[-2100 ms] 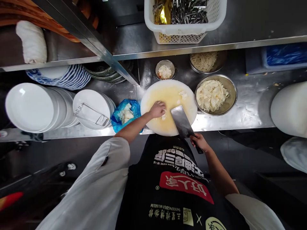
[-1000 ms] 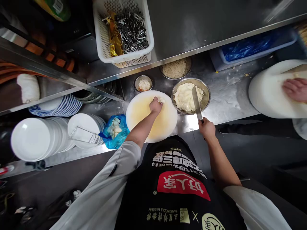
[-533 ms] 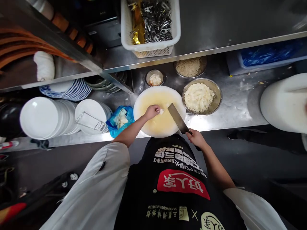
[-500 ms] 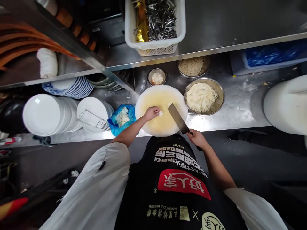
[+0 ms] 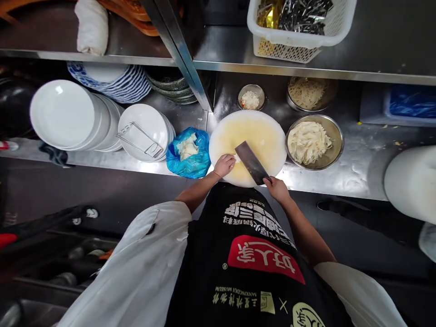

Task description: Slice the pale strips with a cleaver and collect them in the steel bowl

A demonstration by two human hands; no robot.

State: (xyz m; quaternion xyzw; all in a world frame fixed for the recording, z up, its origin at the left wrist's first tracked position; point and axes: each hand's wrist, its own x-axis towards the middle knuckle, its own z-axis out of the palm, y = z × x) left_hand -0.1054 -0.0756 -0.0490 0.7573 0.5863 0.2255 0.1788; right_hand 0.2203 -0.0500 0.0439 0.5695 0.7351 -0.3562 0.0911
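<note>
A round white cutting board [image 5: 218, 131], yellowed in its middle, lies on the steel counter in front of me. My right hand [image 5: 277, 188] is wrapped round the handle of a cleaver [image 5: 252, 162], whose broad blade slants over the board. At the board's near left, the bent fingers of my left hand [image 5: 225, 165] hold a small white food piece [image 5: 237, 158] close to the blade's edge. I cannot tell what food it is. To the left, a blue plastic bag [image 5: 200, 164] lies open with white chunks [image 5: 187, 147] in it.
Right of the board stands a steel bowl [image 5: 335, 154] of pale slices, with another bowl [image 5: 296, 102] behind it. A small bowl [image 5: 260, 97] holds chopped white bits. Stacked white plates [image 5: 63, 116] stand left. A shelf edge [image 5: 306, 72] overhangs the counter's back, bearing a white basket [image 5: 286, 50].
My view has shifted, so the counter appears farther right and slightly higher. My left hand has moved toward the board's near edge, and the cleaver blade is now nearer its fingers.
</note>
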